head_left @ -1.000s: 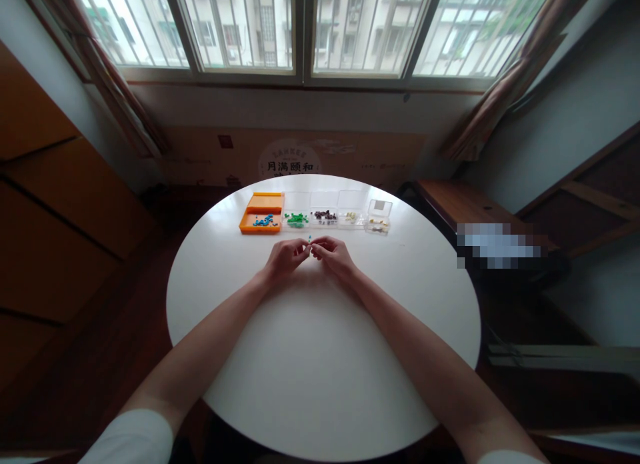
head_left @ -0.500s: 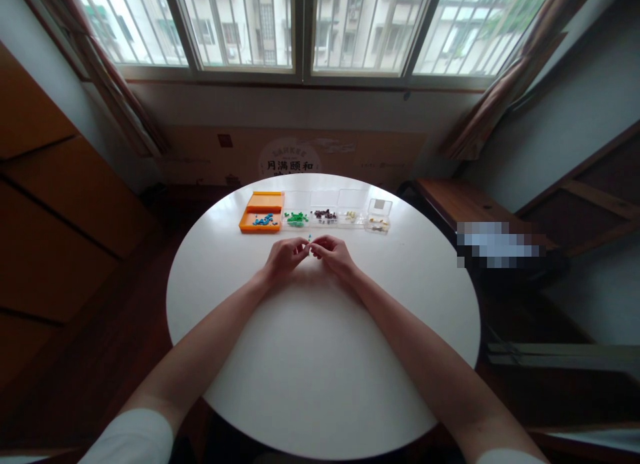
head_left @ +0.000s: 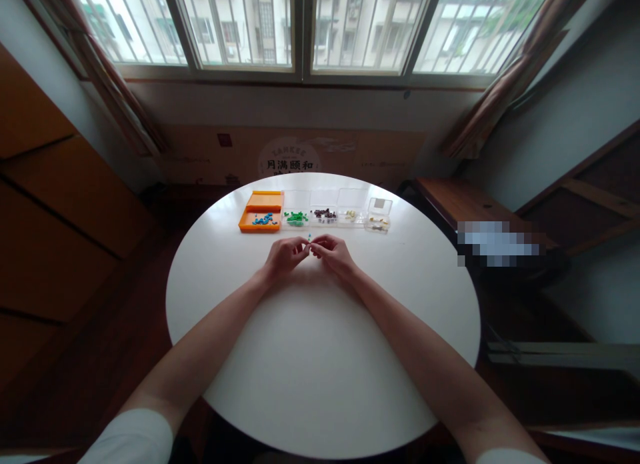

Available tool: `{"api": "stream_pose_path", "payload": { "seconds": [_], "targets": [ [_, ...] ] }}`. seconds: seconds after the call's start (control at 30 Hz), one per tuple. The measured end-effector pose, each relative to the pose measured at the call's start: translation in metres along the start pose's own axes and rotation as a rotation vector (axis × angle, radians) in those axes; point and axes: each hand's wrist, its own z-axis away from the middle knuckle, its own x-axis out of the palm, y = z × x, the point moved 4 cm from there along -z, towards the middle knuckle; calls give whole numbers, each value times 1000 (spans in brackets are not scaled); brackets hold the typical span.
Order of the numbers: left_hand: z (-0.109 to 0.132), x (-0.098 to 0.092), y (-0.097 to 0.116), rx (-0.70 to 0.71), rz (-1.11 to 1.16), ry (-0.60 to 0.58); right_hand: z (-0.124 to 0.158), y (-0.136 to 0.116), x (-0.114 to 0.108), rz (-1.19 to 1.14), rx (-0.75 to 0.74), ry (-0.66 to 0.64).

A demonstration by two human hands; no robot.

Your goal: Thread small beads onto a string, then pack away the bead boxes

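On the white table (head_left: pixel 320 357), the left hand (head_left: pixel 286 256) and right hand (head_left: pixel 334 254) meet, each with thumb and fingers nearly closed in a fine pinch on a tiny blue-green piece (head_left: pixel 309 238). It sticks up between their tips; its lower part is hidden. Over the last second, the hands barely shift and the piece stays between them, which suggests careful adjusting in one spot. Just beyond stand the orange box (head_left: pixel 243 226) of blue bits (head_left: pixel 264 219) and the clear boxes (head_left: pixel 324 197) of green, dark and pale bits, apparently undisturbed.
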Motion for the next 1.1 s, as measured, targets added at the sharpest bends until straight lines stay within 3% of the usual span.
{"api": "stream_pose_path", "payload": {
  "seconds": [1.1],
  "targets": [
    [-1,0,-4,12,30,9,-1,2,-1,24,5,10]
  ]
}}
